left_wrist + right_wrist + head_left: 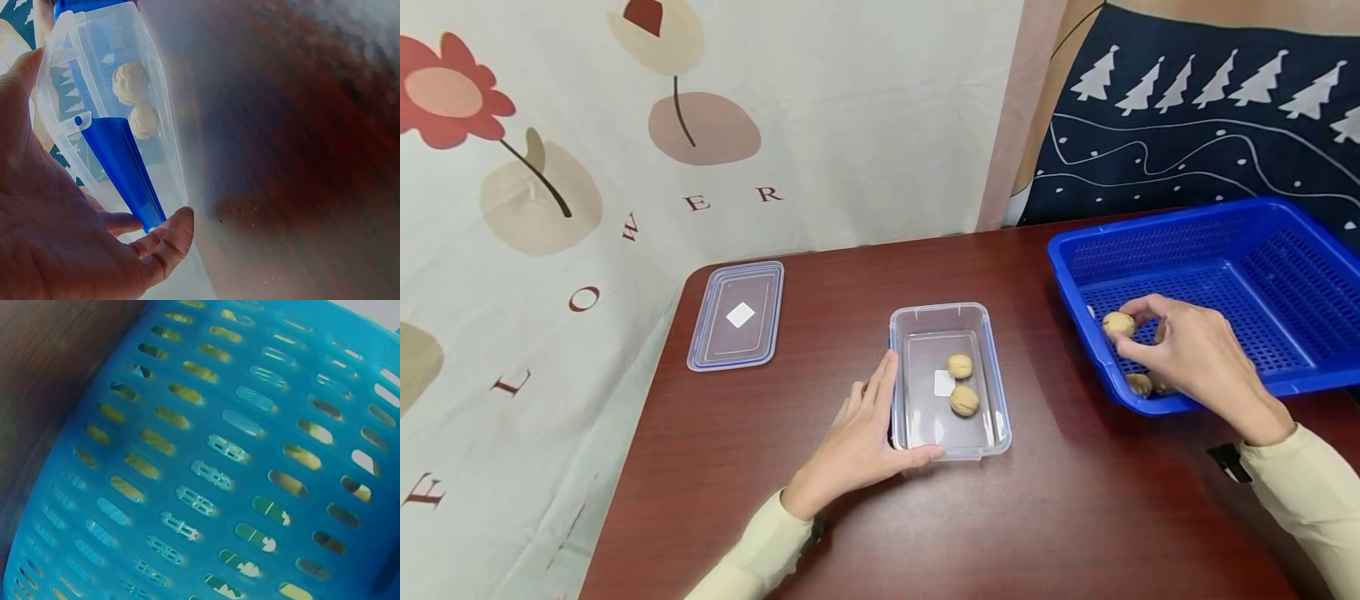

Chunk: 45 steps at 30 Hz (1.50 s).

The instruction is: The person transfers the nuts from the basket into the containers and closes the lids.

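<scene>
Two walnuts (pixel 964 401) sit in the clear container (pixel 922 419) on the counter (pixel 1045 517), left hand (pixel 859 440) touching its left and near sides, fingers straight, right hand (pixel 1201 350) pinching another walnut (pixel 1117 325) at the blue basket (pixel 1262 333), right.

reddish-brown table (pixel 1037 508) before a pale flower-print cloth (pixel 865 125) (navy tree-print fabric (pixel 1157 146) alongside)

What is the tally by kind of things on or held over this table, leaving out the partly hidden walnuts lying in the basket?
Clear container: 1
Lid: 1
Blue basket: 1
Walnuts: 3 (two in the container, one in the right hand)
Total: 6
</scene>
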{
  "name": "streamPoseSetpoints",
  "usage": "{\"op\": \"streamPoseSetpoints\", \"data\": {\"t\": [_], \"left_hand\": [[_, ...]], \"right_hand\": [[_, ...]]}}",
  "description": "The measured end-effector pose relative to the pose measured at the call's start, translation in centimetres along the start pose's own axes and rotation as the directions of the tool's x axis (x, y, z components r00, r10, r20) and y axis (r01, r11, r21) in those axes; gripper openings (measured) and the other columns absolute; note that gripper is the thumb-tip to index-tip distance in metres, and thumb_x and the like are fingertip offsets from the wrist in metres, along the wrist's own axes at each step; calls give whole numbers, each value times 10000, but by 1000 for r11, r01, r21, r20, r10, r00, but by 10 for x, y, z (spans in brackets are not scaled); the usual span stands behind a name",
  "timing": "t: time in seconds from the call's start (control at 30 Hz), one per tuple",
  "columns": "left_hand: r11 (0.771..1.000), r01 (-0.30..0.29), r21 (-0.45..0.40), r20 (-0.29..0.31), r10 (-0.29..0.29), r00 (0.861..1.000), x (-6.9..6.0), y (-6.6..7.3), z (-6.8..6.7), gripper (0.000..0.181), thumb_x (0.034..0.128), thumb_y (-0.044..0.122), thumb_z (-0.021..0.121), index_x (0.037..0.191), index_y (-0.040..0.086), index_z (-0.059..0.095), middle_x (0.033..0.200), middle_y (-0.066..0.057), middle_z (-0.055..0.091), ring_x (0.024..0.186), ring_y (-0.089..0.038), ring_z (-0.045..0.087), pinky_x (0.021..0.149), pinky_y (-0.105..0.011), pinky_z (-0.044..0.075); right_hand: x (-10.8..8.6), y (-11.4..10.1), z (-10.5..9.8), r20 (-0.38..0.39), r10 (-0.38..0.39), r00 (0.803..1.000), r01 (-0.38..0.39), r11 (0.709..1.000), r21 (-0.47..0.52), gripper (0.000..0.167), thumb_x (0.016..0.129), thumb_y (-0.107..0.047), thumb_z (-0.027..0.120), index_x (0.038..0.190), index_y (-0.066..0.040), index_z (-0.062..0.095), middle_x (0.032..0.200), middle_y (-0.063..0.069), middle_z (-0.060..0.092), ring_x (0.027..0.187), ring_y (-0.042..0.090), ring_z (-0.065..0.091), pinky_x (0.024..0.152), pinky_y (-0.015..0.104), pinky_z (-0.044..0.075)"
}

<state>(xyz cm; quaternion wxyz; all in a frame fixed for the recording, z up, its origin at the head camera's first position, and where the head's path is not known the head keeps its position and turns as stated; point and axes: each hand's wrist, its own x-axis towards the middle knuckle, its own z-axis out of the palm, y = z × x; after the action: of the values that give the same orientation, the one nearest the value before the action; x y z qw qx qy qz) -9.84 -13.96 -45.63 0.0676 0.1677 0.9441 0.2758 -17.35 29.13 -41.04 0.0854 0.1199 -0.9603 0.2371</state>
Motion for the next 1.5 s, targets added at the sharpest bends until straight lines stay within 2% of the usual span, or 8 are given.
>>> {"op": "streamPoseSetpoints", "data": {"t": [0.2, 0.4, 0.7, 0.87, 0.97, 1.2, 1.5], "left_hand": [[1000, 2, 4, 0, -2, 1000, -2, -1, 0, 1379, 816, 797, 794, 1773, 147, 44, 1822, 5, 130, 1330, -327, 460, 1083, -538, 444], [1000, 4, 11, 5, -4, 1000, -2, -3, 1, 1375, 821, 795, 790, 1773, 155, 32, 1823, 13, 118, 1349, -333, 458, 1093, -543, 439], [1000, 7, 13, -2, -7, 1000, -4, -2, 1, 1379, 813, 796, 796, 1773, 142, 52, 1821, 9, 137, 1359, -323, 457, 1085, -536, 450], [1000, 5, 17, -24, -5, 1000, -5, -1, 2, 1369, 808, 792, 802, 1772, 135, 85, 1812, -16, 185, 1297, -304, 475, 1025, -531, 471], [1000, -1, 26, -28, 2, 1000, -5, -1, 2, 1364, 814, 786, 801, 1771, 126, 88, 1813, -21, 179, 1264, -300, 479, 1013, -524, 470], [999, 4, 38, -1, -3, 1000, -2, -2, 2, 1377, 824, 796, 786, 1770, 125, 42, 1825, -6, 119, 1302, -314, 467, 1058, -514, 452], [999, -1, 35, -4, 1, 1000, 0, 0, 1, 1371, 825, 790, 788, 1770, 125, 50, 1823, -12, 129, 1297, -307, 469, 1030, -525, 464]], "right_hand": [[-3, -6, 2, -128, -13, 992, 16, 1000, 18, 430, 906, -195, 886, 1260, -7, 730, 686, 15, 487, 577, 193, 418, 434, 324, 284], [-5, -11, 7, -229, -36, 973, 47, 998, 43, 410, 885, -171, 892, 1238, -13, 756, 717, 37, 501, 607, 127, 389, 452, 287, 268], [-7, -19, 14, -324, -145, 935, 170, 984, 50, 482, 787, -107, 948, 1231, -25, 778, 742, 14, 482, 625, 59, 355, 490, 210, 249], [-6, -25, 18, -347, -212, 914, 239, 970, 39, 516, 742, -96, 961, 1223, -37, 784, 752, -2, 479, 641, 16, 334, 510, 188, 234], [-6, -29, 20, -346, -234, 909, 261, 965, 34, 529, 734, -82, 961, 1229, -39, 780, 771, -10, 491, 650, 12, 330, 516, 185, 229], [-5, -38, 24, -339, -256, 906, 283, 959, 33, 542, 751, -101, 959, 1260, -65, 779, 863, 0, 583, 668, 51, 359, 539, 183, 243], [-3, -52, 29, -324, -269, 907, 303, 951, 56, 548, 768, -99, 968, 1280, -81, 774, 975, 47, 675, 678, 71, 397, 539, 205, 284]]}}
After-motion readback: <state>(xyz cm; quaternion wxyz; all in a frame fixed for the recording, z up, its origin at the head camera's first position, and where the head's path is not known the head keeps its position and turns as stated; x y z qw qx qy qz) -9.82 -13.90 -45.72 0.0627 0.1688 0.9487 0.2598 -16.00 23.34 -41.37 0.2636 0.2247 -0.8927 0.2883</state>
